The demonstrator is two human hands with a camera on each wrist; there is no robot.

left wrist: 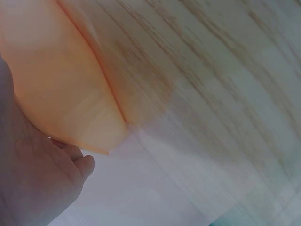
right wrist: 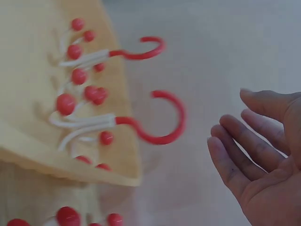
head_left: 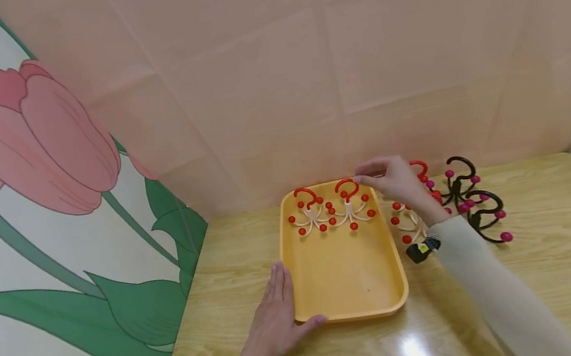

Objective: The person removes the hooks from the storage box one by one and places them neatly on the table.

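Observation:
A shallow yellow tray (head_left: 342, 275) lies on the table. In its far part stand two small multi-arm hangers with red hooks on top and white arms tipped in red balls: a left one (head_left: 312, 214) and a right one (head_left: 349, 208). Fingers extended, my left hand (head_left: 273, 323) rests along the tray's left side, its thumb at the near edge. My right hand (head_left: 392, 180) is over the tray's far right corner, beside the right hanger's red hook (right wrist: 176, 125). The right wrist view shows a gap between that hook and the spread fingers (right wrist: 251, 146), which hold nothing.
Right of the tray, more white hangers with red balls (head_left: 410, 223) are partly hidden by my right arm. Beyond them sit black hangers with pink balls (head_left: 475, 210). A pink cloth wall (head_left: 275, 111) rises behind the table (head_left: 567, 220); a tulip-print panel (head_left: 78, 248) stands left.

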